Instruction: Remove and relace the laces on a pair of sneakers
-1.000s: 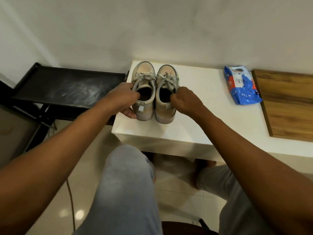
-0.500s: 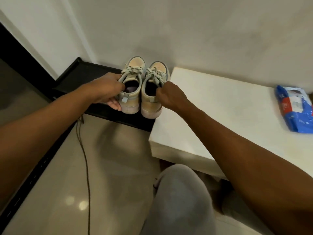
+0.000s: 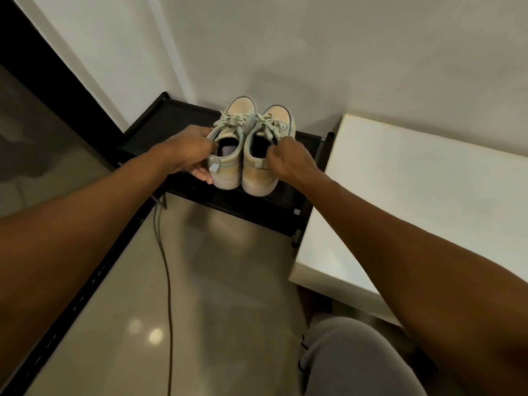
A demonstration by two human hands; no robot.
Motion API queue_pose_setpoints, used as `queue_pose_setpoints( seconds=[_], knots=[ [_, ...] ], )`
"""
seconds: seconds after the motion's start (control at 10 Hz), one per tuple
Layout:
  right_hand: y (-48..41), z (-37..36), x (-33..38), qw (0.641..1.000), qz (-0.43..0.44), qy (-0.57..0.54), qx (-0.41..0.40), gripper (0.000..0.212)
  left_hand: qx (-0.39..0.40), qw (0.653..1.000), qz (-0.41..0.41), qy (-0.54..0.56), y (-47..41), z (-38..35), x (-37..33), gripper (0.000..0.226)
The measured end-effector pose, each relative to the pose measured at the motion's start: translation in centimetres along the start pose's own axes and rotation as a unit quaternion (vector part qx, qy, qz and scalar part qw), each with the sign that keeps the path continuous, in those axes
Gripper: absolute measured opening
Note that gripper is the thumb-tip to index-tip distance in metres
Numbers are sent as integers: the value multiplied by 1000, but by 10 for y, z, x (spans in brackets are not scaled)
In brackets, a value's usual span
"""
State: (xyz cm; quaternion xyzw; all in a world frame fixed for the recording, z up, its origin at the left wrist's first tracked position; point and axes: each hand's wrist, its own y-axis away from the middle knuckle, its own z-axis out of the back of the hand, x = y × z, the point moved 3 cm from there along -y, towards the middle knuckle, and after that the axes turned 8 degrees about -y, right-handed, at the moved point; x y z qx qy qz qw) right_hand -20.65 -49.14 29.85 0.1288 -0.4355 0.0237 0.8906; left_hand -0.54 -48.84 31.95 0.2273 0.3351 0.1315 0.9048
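Head view is looking down along two bare forearms to a pair of pale beige sneakers being held side by side, heels toward the person and toes toward the wall (image 3: pixel 314 52). The left hand (image 3: pixel 188 151) is gripping the left-hand sneaker (image 3: pixel 227 172) at its collar, fingers hooking over the edge into the opening and one digit pressing against the outer side near the heel. The right hand (image 3: pixel 288 161) is pinching the right-hand sneaker (image 3: pixel 257 178) by the outer rim of its opening, fingers curling tightly round the edge. Both sneakers are touching each other along their inner sides, and the laces (image 3: pixel 238 121) are sitting threaded through the eyelets and tied in loose bows over the tongues. The pair is sitting over the top of a low black rack (image 3: pixel 171 115) that is standing against the wall; whether the soles are resting on it or hanging just above is hard to tell from this angle. Just to the right of the rack, a white table (image 3: pixel 414 181) is running along the wall, its near corner jutting toward the person. A dark cable (image 3: pixel 168 281) is trailing across the glossy tiled floor (image 3: pixel 228 281) below the left forearm, and a knee in grey trousers (image 3: pixel 351 358) is showing at the bottom edge.
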Motion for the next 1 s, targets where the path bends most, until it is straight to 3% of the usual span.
queue_pose_setpoints(
  seconds=[0.5,0.7,0.8,0.9,1.0],
  knots=[
    [-16,-27,-18,999,-12,29,29,24,12,995,-7,-102,-36,1,11,22],
    [-15,-25,-22,999,-14,11,43,38,15,995,24,-90,-34,-5,15,27],
    [-8,-19,-29,998,-29,-9,49,58,30,995,68,-70,-29,-5,15,40],
    [4,-5,-33,998,-7,25,53,66,-12,994,96,-49,-23,-9,11,47],
    [14,9,-36,998,24,42,50,54,-114,992,53,-5,-9,-19,-10,40]
  ],
)
